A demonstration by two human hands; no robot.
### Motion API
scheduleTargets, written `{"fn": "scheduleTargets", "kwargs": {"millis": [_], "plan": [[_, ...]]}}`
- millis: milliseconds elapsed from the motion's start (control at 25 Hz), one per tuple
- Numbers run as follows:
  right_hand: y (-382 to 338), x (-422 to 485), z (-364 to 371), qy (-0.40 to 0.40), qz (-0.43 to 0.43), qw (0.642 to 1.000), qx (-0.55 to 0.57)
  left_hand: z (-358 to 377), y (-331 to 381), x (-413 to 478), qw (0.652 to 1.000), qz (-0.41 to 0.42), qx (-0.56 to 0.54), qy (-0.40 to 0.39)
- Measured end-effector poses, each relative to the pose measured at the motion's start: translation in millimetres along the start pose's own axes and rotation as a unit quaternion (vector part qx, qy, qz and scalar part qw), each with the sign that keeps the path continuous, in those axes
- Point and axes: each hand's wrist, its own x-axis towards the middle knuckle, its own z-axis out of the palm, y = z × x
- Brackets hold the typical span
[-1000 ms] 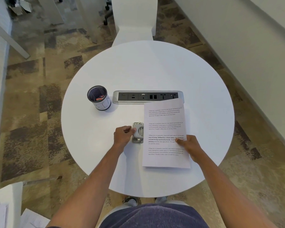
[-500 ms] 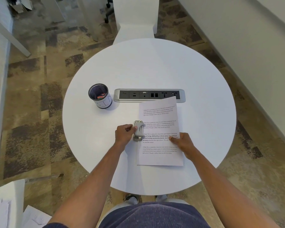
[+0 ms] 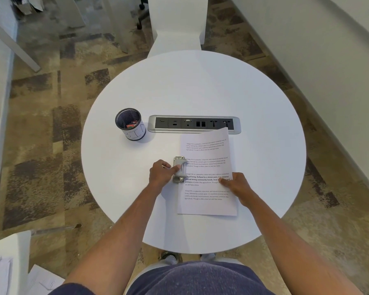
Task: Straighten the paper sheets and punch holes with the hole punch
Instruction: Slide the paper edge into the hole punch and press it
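Printed paper sheets (image 3: 209,154) lie on the round white table (image 3: 200,86), tilted slightly, with the left edge tucked into a grey metal hole punch (image 3: 179,169). My left hand (image 3: 160,173) grips the punch from its left side, thumb over the handle. My right hand (image 3: 235,184) lies flat on the paper's right edge, fingertips pressing on the text.
A black mesh cup (image 3: 130,124) with a white label stands at the left. A silver socket strip (image 3: 194,124) is set into the table just beyond the paper's top edge. A white chair (image 3: 177,22) stands across the table. Loose papers (image 3: 0,273) lie at the bottom left.
The sheets have slid left and rotated a little, so that the left edge now sits inside the punch. My right hand moved left with them. My left hand stayed on the punch.
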Motion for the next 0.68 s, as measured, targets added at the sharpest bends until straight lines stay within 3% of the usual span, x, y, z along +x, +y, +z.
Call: {"fn": "scheduleTargets", "kwargs": {"millis": [200,400,680], "plan": [[-1,2,3,0.007,-0.001,1.000,-0.022,-2,-3,-1,0.991,-0.054,0.112,0.044],[-1,4,4,0.006,-0.008,0.999,-0.030,-3,5,6,0.955,-0.059,0.281,0.073],[1,7,6,0.011,-0.003,0.999,-0.049,-8,5,15,0.948,-0.093,0.302,0.042]]}}
